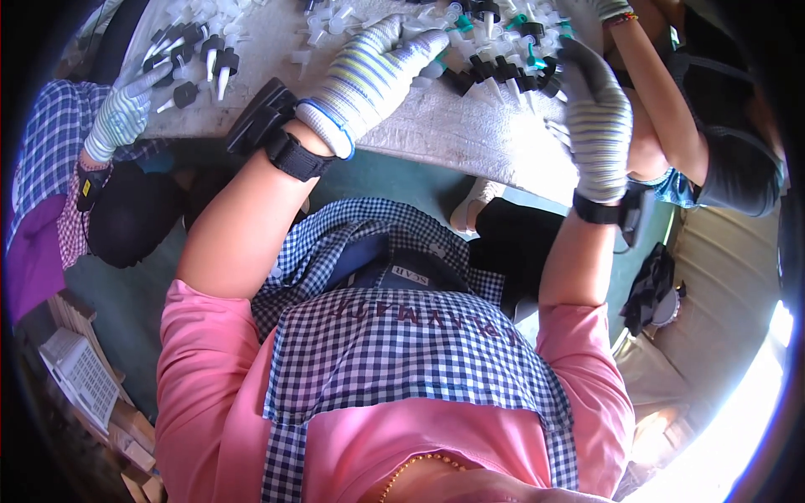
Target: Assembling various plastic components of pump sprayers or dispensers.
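1. Greenish floor (369, 180) shows beneath a pale desk (453, 138).
2. Other people flank it: one gloved co-worker's hand (120, 119) is at the left edge, and a bare forearm (662, 96) comes in at right.
3. Small black, white and green plastic pieces (484, 69) lie scattered on the desk.
4. Left hand (365, 88), gloved, is beside them; right hand (597, 121), gloved, is at their right edge. Neither hand's grip can be told.
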`<state>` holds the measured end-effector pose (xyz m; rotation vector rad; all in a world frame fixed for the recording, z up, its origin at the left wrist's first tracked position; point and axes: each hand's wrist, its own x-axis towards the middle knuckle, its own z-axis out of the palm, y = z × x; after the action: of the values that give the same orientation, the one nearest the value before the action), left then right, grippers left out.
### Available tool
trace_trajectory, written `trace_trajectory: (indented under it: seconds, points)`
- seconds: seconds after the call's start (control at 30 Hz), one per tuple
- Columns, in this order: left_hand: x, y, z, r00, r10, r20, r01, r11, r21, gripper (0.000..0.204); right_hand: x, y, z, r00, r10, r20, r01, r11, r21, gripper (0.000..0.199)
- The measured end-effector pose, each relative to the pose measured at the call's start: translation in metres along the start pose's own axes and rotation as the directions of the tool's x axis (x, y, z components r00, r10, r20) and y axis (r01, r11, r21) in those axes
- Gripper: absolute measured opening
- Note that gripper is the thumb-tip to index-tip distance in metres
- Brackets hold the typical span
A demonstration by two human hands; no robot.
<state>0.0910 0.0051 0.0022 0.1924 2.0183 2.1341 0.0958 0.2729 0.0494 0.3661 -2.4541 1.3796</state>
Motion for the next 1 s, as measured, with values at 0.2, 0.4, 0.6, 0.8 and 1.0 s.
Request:
trace_trajectory:
  seconds: [0.2, 0.4, 0.6, 0.8, 1.0]
  points:
    - [-0.002, -0.023, -0.003, 0.992, 0.097, 0.085, -0.120, 0.929, 0.349, 0.041, -0.005, 0.034, -0.034, 0.967, 0.184, 0.174, -0.048, 0.807, -0.588, 0.054]
    - [-0.012, -0.016, 0.021, 0.965, 0.246, 0.095, -0.244, 0.696, 0.675, 0.086, 0.000, 0.018, -0.005, 0.939, 0.204, 0.277, -0.035, 0.858, -0.512, 0.072]
    - [-0.010, -0.009, 0.030, 0.981, 0.161, 0.112, -0.187, 0.598, 0.779, 0.095, -0.001, 0.014, 0.014, 0.936, 0.167, 0.310, -0.004, 0.885, -0.465, 0.073]
    - [-0.002, -0.010, 0.030, 0.986, 0.136, 0.095, -0.161, 0.639, 0.752, 0.093, 0.001, 0.011, 0.024, 0.889, 0.244, 0.388, -0.144, 0.952, -0.268, 0.073]
    - [0.009, -0.030, 0.022, 0.979, 0.112, 0.172, -0.162, 0.936, 0.313, 0.089, 0.001, 0.003, 0.032, 0.859, 0.209, 0.468, -0.229, 0.973, -0.015, 0.061]
